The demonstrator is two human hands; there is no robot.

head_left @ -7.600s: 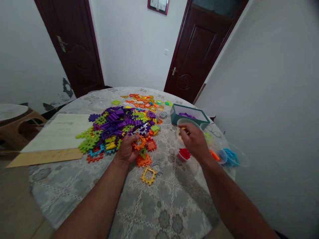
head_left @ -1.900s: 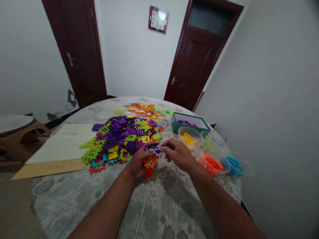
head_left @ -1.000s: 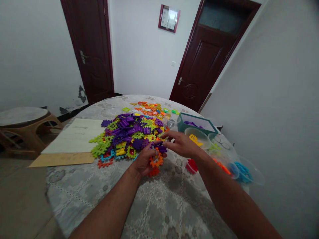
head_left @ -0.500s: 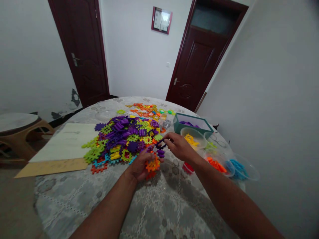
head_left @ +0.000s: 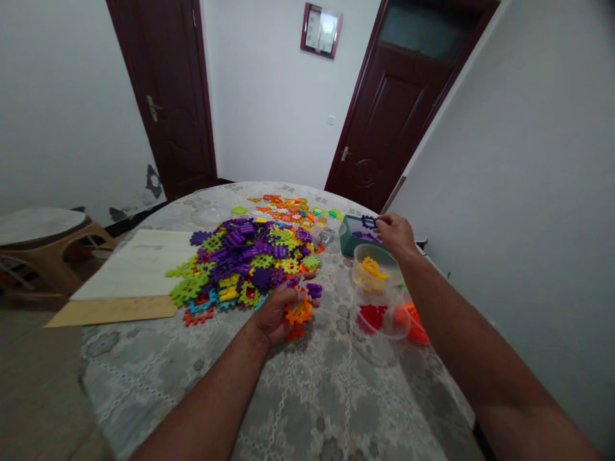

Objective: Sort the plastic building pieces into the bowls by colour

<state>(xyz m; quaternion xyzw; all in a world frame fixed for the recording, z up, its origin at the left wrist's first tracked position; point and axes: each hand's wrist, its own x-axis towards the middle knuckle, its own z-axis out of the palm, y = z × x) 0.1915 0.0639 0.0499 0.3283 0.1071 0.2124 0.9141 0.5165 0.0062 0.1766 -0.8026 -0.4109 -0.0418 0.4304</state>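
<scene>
My left hand (head_left: 281,314) is closed around several plastic building pieces, with an orange toothed piece (head_left: 300,311) uppermost and purple ones (head_left: 314,290) poking out past the fingers. Between the fingertips of my right hand (head_left: 396,234) is a dark purple toothed piece (head_left: 369,221), held above the green-edged box (head_left: 346,239). More purple pieces (head_left: 367,236) lie inside that box. Left of my left hand spreads a big mixed pile (head_left: 250,253) of purple, green, yellow, orange and blue pieces on the patterned tablecloth.
Clear tubs at the right hold yellow pieces (head_left: 372,267), red pieces (head_left: 371,316) and orange pieces (head_left: 412,321); my right forearm hides part of that area. Small orange pieces (head_left: 283,209) lie at the back. A pale sheet (head_left: 139,266) lies at the left, a stool (head_left: 43,240) beyond.
My right hand has moved from beside my left hand, up and right to the box, carrying the dark purple piece. My left hand keeps its pieces in nearly the same place.
</scene>
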